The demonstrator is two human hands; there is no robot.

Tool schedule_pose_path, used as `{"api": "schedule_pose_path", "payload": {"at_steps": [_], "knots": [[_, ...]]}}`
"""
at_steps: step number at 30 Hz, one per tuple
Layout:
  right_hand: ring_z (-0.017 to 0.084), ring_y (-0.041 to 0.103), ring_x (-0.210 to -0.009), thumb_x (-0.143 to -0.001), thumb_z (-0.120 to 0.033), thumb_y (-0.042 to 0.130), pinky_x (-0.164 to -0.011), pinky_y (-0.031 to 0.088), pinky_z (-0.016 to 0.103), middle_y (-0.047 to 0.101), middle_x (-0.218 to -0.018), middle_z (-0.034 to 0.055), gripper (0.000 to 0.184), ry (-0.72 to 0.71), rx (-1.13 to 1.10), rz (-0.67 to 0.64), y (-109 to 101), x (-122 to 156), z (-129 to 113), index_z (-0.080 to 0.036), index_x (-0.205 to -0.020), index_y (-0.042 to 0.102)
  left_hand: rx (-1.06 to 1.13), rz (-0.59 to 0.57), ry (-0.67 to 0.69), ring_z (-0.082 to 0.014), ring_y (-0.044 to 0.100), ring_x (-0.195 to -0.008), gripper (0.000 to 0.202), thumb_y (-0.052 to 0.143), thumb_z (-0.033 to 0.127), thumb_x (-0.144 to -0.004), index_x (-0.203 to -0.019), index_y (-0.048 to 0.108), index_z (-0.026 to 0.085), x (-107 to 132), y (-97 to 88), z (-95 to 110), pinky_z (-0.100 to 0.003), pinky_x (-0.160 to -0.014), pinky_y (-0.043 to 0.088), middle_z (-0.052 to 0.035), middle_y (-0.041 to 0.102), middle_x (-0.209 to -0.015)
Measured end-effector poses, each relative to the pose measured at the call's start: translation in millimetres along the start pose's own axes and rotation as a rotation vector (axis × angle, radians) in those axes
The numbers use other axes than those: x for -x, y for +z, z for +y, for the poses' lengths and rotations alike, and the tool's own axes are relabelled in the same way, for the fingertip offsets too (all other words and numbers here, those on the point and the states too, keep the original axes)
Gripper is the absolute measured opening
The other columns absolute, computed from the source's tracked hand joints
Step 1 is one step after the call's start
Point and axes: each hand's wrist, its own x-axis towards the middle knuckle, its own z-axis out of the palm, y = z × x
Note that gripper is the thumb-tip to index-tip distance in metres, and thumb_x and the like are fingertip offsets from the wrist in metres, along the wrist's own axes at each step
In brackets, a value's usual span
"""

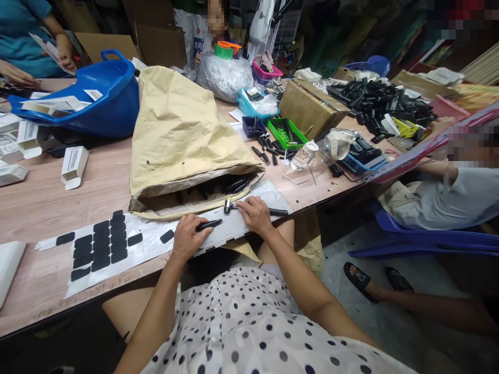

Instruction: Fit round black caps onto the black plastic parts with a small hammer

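Observation:
My left hand [187, 238] rests at the table's front edge, its fingers closed on a slim black pen-like piece [209, 225] that points right. My right hand [255, 215] lies over a small hammer, gripping its shaft. The hammer head [227, 206] shows left of my fingers, and the dark handle [278, 212] sticks out to the right. Under both hands lies a white sheet [230, 228]. Just behind them a large yellowish sack [175, 130] opens toward me, with dark pieces [236, 184] inside its mouth. Black rounded patches [102, 244] lie in rows left of my left hand.
A blue scoop-shaped basin [105, 109] and white boxes [74, 166] stand left. Behind right are a green tray [286, 132], a clear bottle [304, 156], a cardboard box [312, 106] and heaped black parts [385, 104]. Other people sit around the table, one on a blue chair [421, 241].

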Motion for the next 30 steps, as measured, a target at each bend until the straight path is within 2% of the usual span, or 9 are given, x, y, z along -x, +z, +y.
{"api": "schedule_pose_path", "payload": {"at_steps": [17, 22, 24, 27, 30], "knots": [[0.023, 0.049, -0.089, -0.098, -0.025, 0.054, -0.078, 0.039, 0.032, 0.061, -0.092, 0.0064, 0.027, 0.025, -0.032, -0.014, -1.6, -0.4, -0.8, -0.027, -0.117, 0.074, 0.02, -0.003, -0.014, -0.0229, 0.058, -0.084, 0.014, 0.07, 0.036, -0.081, -0.09, 0.076, 0.026, -1.5, -0.2, -0.8, -0.035, -0.078, 0.049, -0.0027, 0.065, -0.083], [0.022, 0.049, -0.089, -0.098, -0.026, 0.055, -0.078, 0.039, 0.032, 0.062, -0.092, 0.0062, 0.026, 0.028, -0.037, -0.004, -0.6, -1.1, -0.5, -0.027, -0.115, 0.074, 0.133, -0.013, 0.028, -0.0209, 0.06, -0.08, 0.013, 0.071, 0.035, -0.082, -0.089, 0.074, 0.024, 2.9, -8.7, 11.9, -0.034, -0.074, 0.05, -0.0033, 0.066, -0.082], [0.022, 0.049, -0.088, -0.098, -0.026, 0.055, -0.078, 0.039, 0.031, 0.062, -0.091, 0.006, 0.026, 0.026, -0.035, 0.004, -0.5, -1.4, -1.0, -0.027, -0.115, 0.074, 0.227, -0.055, 0.07, -0.0196, 0.061, -0.078, 0.014, 0.069, 0.035, -0.086, -0.092, 0.074, 0.023, 13.7, -13.0, 23.8, -0.032, -0.071, 0.05, -0.0041, 0.067, -0.083], [0.022, 0.049, -0.088, -0.097, -0.026, 0.056, -0.078, 0.039, 0.032, 0.062, -0.09, 0.006, 0.025, 0.021, -0.031, 0.019, -0.4, -1.6, -2.1, -0.027, -0.114, 0.075, 0.362, -0.224, 0.126, -0.0182, 0.063, -0.075, 0.017, 0.064, 0.036, -0.09, -0.095, 0.073, 0.022, 38.5, -12.9, 41.6, -0.029, -0.066, 0.05, -0.0047, 0.069, -0.085], [0.023, 0.05, -0.088, -0.096, -0.025, 0.057, -0.078, 0.039, 0.032, 0.062, -0.09, 0.0062, 0.024, 0.021, -0.025, 0.027, -0.1, -1.5, -3.0, -0.026, -0.112, 0.075, 0.388, -0.424, 0.052, -0.0182, 0.064, -0.075, 0.019, 0.059, 0.035, -0.09, -0.093, 0.072, 0.022, 62.9, 0.3, 45.0, -0.029, -0.069, 0.051, -0.0038, 0.072, -0.085]]}}
